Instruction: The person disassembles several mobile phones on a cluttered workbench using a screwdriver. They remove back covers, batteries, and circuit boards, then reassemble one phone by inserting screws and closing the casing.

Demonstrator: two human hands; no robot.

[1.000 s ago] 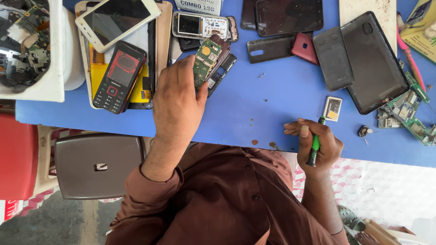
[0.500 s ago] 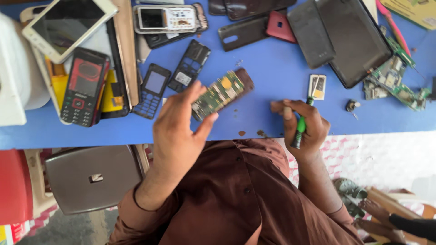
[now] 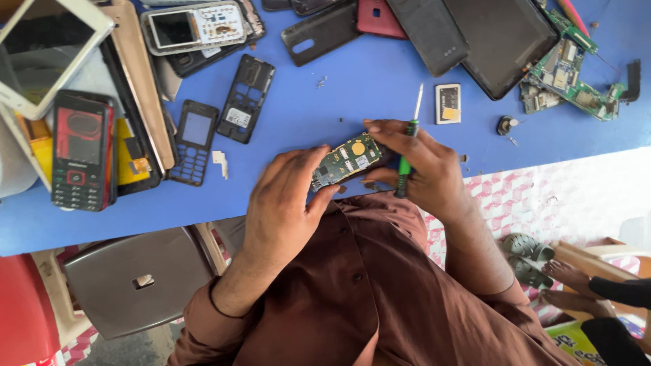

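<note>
Both hands meet over the near edge of the blue table [image 3: 380, 88]. Left hand [image 3: 285, 203] half-curled, thumb and fingertips pinching the near end of a green circuit board [image 3: 344, 161]. Right hand [image 3: 424, 169] grips the board's far end with its fingertips and also has a green-handled screwdriver [image 3: 407, 156] tucked between the fingers, metal tip pointing away from the body, not touching the board. Board sits between the two hands, tilted, component side up.

Judgement: to do this step well, keep the board held by its edges only, brace the wrists on the table edge, and rotate the screwdriver into a proper grip before bringing the tip down.

Board: thin, rigid, rectangular, with a round gold pad and small metal shields. Just left of the left hand: a black keypad frame [image 3: 193, 142] and black phone shell [image 3: 245, 98], hard plastic with cut-outs. Beyond the right hand: a small flat battery [image 3: 447, 103]; further right, more bare boards [image 3: 566, 74]. Table smooth, matte.
</note>
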